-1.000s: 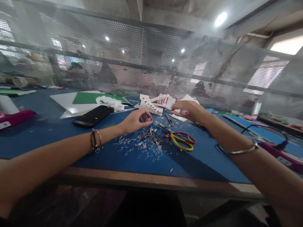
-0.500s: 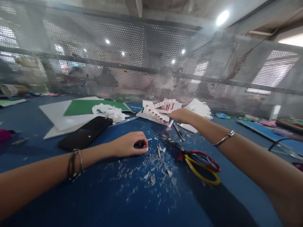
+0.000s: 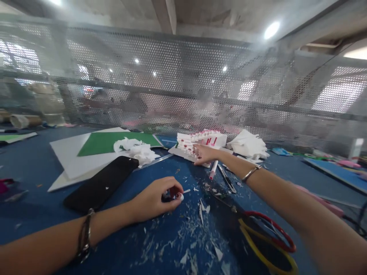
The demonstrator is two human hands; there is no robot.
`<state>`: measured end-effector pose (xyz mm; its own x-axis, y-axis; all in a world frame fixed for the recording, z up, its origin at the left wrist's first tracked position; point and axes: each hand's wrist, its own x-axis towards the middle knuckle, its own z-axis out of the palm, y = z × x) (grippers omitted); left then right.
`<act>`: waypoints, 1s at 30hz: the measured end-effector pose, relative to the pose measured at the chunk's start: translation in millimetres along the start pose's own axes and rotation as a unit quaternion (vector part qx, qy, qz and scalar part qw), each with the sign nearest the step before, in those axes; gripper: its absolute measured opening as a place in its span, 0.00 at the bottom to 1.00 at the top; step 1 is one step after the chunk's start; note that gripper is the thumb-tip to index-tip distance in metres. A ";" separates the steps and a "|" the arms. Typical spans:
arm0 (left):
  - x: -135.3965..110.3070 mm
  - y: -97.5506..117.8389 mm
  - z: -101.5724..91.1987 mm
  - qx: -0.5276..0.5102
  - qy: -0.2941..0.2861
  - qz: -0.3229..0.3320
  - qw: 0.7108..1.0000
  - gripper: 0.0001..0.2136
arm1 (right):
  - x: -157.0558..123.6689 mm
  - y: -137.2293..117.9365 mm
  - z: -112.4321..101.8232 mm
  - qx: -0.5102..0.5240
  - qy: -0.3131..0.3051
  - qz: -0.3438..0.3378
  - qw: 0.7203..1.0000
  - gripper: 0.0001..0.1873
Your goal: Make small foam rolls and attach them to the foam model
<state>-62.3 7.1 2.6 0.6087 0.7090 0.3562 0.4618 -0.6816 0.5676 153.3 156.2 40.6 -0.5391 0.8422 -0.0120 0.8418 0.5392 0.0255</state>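
Note:
My left hand (image 3: 156, 198) rests on the blue table (image 3: 37, 168) with its fingers curled round a small red and white piece I cannot make out. My right hand (image 3: 204, 154) reaches far forward, fingers stretched out and touching a white foam model with red marks (image 3: 197, 144). A pink marker (image 3: 213, 170) and a dark pen (image 3: 226, 178) lie just below that hand. Red and yellow scissors (image 3: 266, 240) lie under my right forearm. White paper scraps (image 3: 197, 236) are scattered in front of my left hand.
A black phone (image 3: 101, 183) lies left of my left hand. Behind it are white boards (image 3: 74, 156) with a green sheet (image 3: 109, 141) and crumpled white paper (image 3: 137, 149). A white foam piece (image 3: 248, 145) sits right of the model. A perforated metal screen (image 3: 172, 84) closes the back.
My right hand has stretched further forward and opened onto the foam model. My left hand has stayed curled on the table. The view has moved closer to the table.

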 end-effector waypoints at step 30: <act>34.0 47.0 -78.0 0.002 0.169 0.144 0.975 0.03 | -224.9 3.8 -45.2 0.071 0.080 0.189 0.976 0.20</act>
<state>-70.3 13.2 99.3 0.4668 0.5072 0.7245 0.3070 -0.8612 0.4050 276.4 -31.3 88.6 -0.1782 0.9756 0.1280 0.9706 0.1956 -0.1404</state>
